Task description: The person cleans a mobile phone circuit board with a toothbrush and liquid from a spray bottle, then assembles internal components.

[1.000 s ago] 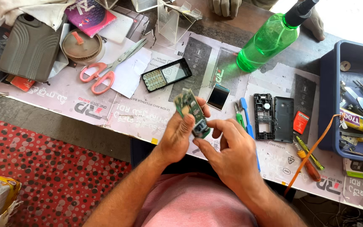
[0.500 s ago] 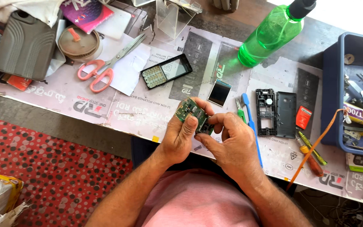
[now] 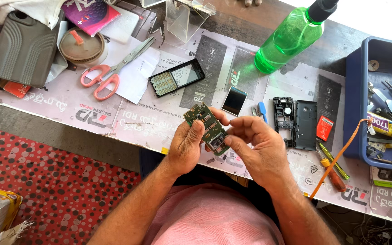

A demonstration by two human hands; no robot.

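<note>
A green phone circuit board point(image 3: 206, 125) is held just above the table's near edge. My left hand point(image 3: 187, 147) grips it from the left, thumb on its face. My right hand point(image 3: 256, 147) pinches its lower right end with fingertips. On the paper-covered table point(image 3: 137, 120) beyond lie a black phone front with keypad point(image 3: 177, 77), a small display module point(image 3: 234, 100), a black phone frame point(image 3: 283, 119) and a black back cover point(image 3: 306, 124).
Pink-handled scissors point(image 3: 110, 72) lie at the left, beside a round lidded tin point(image 3: 80, 46) and a grey case point(image 3: 22, 50). A green bottle point(image 3: 289, 40) stands at the back. A blue tray point(image 3: 355, 104) of tools sits at the right, screwdrivers point(image 3: 331, 170) beside it.
Both hands have kept hold of the circuit board and turned it slightly; my right fingers have shifted along its lower end. The view has tilted a little.
</note>
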